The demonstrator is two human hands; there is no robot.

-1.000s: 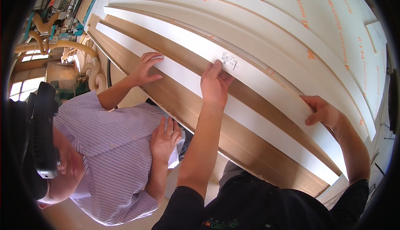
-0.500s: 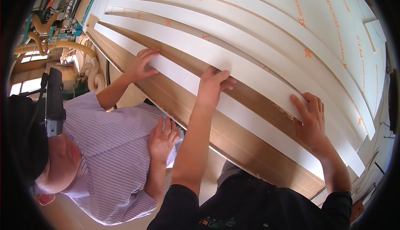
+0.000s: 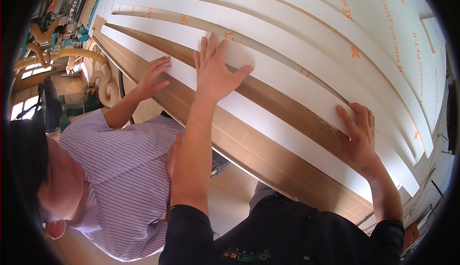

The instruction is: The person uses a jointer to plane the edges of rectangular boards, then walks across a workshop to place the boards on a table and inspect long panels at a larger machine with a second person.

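Pressing down with both hands, the person in the black sleeves is leaning over a stack of long white strips that are lying side by side on a brown board. The left hand is lying flat with the fingers spread wide, palm down on one white strip, near the middle of the picture. The right hand is resting further along toward the right, its fingers bent over the edge of a strip where the brown gap is showing between two strips. The two hands are well apart, and neither is closing around anything; they are only pushing on the surface. Beside this person, a co-worker in a striped shirt is standing at the left and is laying one hand flat on the near strip too, just beside the left hand. A wide white sheet with orange print is lying behind the strips.
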